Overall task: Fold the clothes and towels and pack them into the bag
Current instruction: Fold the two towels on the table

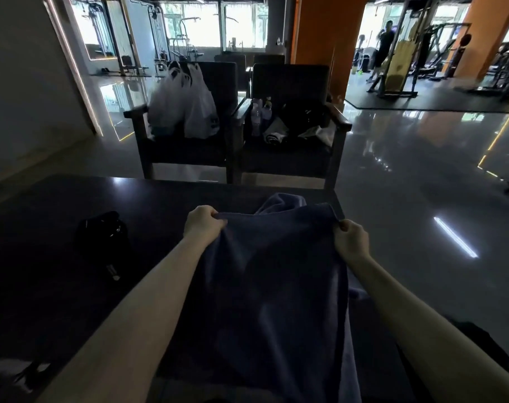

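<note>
Towel (270, 274) stretching between two hands above the table (58, 301).
The left hand (203, 223) and right hand (352, 239) are gripping its far corners; a bag (105, 239) is lying on the table to the left. Behind the table, plastic bags (186, 106) are sitting on the left chair (215, 80) and bottles (260, 112) on the right chair (291, 80).

dark blue towel (273, 274), held up, draped
</note>
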The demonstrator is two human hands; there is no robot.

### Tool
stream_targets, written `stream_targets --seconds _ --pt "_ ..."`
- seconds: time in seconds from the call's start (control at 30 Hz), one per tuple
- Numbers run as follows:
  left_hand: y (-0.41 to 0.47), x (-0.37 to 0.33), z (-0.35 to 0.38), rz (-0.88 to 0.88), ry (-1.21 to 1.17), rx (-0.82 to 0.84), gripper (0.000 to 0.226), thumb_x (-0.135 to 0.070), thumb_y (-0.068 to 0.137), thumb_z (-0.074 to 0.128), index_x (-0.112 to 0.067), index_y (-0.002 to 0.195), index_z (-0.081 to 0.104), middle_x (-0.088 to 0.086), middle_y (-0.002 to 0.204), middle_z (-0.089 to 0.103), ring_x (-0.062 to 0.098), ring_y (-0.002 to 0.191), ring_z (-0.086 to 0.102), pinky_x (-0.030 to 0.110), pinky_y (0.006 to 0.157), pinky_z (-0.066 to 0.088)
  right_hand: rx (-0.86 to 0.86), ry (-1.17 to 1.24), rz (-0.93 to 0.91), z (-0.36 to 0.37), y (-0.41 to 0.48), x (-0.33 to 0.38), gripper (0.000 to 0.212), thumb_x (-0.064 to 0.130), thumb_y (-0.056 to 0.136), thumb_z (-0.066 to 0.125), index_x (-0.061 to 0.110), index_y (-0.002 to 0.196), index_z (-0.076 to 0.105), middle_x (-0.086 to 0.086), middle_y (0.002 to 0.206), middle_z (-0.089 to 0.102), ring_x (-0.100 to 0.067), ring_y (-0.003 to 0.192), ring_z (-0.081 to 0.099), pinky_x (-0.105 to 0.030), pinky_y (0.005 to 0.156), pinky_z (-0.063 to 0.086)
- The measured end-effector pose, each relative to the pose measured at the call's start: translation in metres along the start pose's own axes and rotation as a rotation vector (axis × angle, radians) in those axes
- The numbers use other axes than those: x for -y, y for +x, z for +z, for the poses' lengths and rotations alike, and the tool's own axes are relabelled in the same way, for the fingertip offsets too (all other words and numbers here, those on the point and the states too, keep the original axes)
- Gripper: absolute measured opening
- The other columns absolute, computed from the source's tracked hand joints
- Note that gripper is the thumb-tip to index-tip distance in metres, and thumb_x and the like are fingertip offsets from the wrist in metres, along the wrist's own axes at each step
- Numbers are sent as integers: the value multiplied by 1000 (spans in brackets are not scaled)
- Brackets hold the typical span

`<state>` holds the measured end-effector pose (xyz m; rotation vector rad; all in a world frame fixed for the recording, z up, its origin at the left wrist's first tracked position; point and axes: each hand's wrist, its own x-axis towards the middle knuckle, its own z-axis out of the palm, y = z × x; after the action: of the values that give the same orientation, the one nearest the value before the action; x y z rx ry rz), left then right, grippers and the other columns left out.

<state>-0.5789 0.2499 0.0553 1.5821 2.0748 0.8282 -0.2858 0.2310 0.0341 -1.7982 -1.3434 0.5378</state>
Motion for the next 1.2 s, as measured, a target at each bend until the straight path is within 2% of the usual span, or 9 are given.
stream_targets --seconds 0.07,0.2,0.4,0.53,0.63,0.73,0.83,1.03,1.2 --pt "19 0 15 3 2 -39 19 -23 88 65 -10 102 65 6 103 65 17 86 56 28 71 43 -4 11 -9 16 16 -7 24 20 95 46 8 91 66 -3 82 58 -24 81 55 -28 67 35" --pt "53 0 40 -9 47 -108 14 -22 91 56 -12 97 64 7 100 65 20 82 57 29 64 42 -22 -15 -6 40 46 -19 32 23 96 43 14 67 52 -1 71 55 -26 75 54 -31 59 33" --pt "78 10 75 -28 179 -94 16 -22 94 53 -11 99 62 9 101 63 25 86 59 34 65 45 -57 -184 19 71 74 -38 31 30 96 42 10 103 65 -13 102 65 -35 93 59 -32 68 40" --pt "70 16 97 21 225 -44 26 -23 97 50 -11 119 56 11 120 59 28 106 57 37 79 47 -41 -223 60 82 73 -52 30 33 95 43 8 93 59 -16 96 63 -36 97 56 -34 68 41" --pt "49 26 108 168 327 3 49 -31 96 49 -15 141 39 6 145 41 26 130 40 43 103 35 -30 -196 54 77 62 -52 24 32 94 47 10 102 53 -15 100 62 -35 100 55 -34 68 40" --pt "12 34 109 286 350 89 51 -38 98 44 -19 144 36 -1 152 34 18 139 30 40 113 22 -30 -172 -23 65 40 -51 31 22 91 51 7 119 51 -18 117 55 -36 108 51 -37 78 42" --pt "-31 42 105 333 367 199 48 -39 99 41 -22 144 38 -4 153 31 11 142 24 38 115 15 -43 -216 -138 51 5 -54 29 18 90 54 6 117 56 -15 118 56 -33 108 52 -39 81 43" --pt "-95 58 90 257 403 332 52 -45 99 35 -25 147 32 -6 157 23 11 144 16 42 117 9 124 -319 -297 32 -74 -66 13 17 85 61 7 89 67 -10 95 63 -30 90 57 -36 68 46" --pt "-138 63 83 269 324 344 53 -48 98 37 -25 146 35 -8 156 25 10 144 16 41 118 9 184 -489 -240 24 -129 -65 21 31 87 57 15 97 66 -2 111 57 -25 106 50 -37 84 40"
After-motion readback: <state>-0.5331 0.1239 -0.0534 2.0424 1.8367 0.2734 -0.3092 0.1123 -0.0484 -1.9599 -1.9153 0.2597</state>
